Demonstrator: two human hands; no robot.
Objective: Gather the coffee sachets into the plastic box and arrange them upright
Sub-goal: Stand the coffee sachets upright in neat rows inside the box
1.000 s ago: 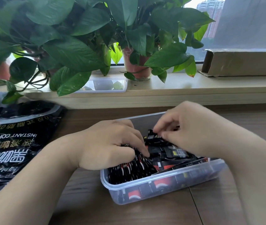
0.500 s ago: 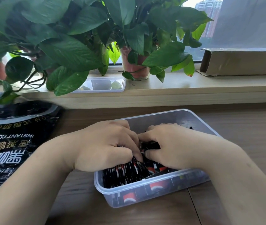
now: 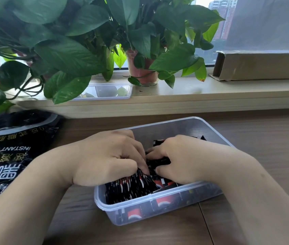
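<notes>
A clear plastic box [image 3: 216, 131] stands on the wooden table in the middle of the view. Black coffee sachets [image 3: 131, 189] with red and white marks stand packed upright at its left front, and more lie loose behind them. My left hand [image 3: 108, 160] curls over the upright stack and holds it together. My right hand [image 3: 177, 160] is inside the box beside it, fingers curled round a few black sachets pressed toward the stack. Both hands hide the middle of the box.
A large black instant coffee bag [image 3: 7, 152] lies on the table at the left. Potted plants [image 3: 140, 68], a second clear box [image 3: 108, 91] and a cardboard box [image 3: 263, 66] sit on the window sill behind. Bare wooden table [image 3: 272, 138] lies to the right.
My right hand has come down from above the box into it, bringing sachets against the stack. My left hand has stayed on the upright stack.
</notes>
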